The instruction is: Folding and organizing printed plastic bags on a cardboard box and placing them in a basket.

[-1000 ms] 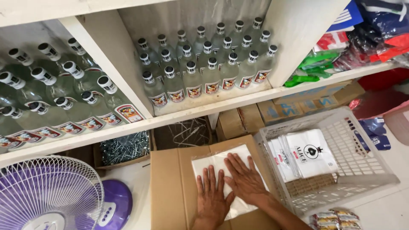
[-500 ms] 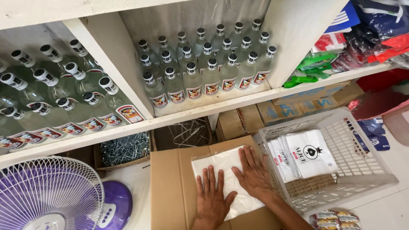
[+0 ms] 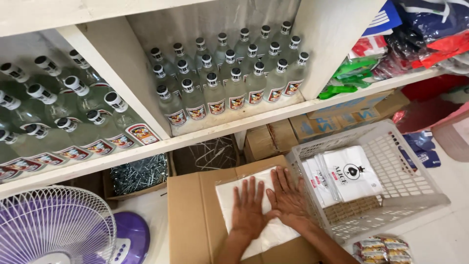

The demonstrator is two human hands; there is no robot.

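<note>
two hands, left (image 3: 249, 208) and right (image 3: 288, 198), flat, open, side by side on one white bag (image 3: 229, 193).

White plastic bag (image 3: 229, 193) on brown cardboard box (image 3: 190, 220), purple fan (image 3: 122, 239), white basket (image 3: 420, 195)

**Tight quarters around the carton top**

Both hands, the left hand (image 3: 247, 210) and the right hand (image 3: 287, 200), lie flat and side by side on the white sheet (image 3: 232, 195) atop the cardboard box (image 3: 188, 215). To the right, the wall of the white plastic basket (image 3: 415, 181) stands just beside the box, blocking sideways travel at that height. Ahead, the shelf edge (image 3: 220, 134) overhangs, with packed rows of clear bottles (image 3: 229, 93) above it. To the left, bare cardboard gives open room until the purple fan (image 3: 58, 230). Straight up from the sheet, the way is free.
</note>
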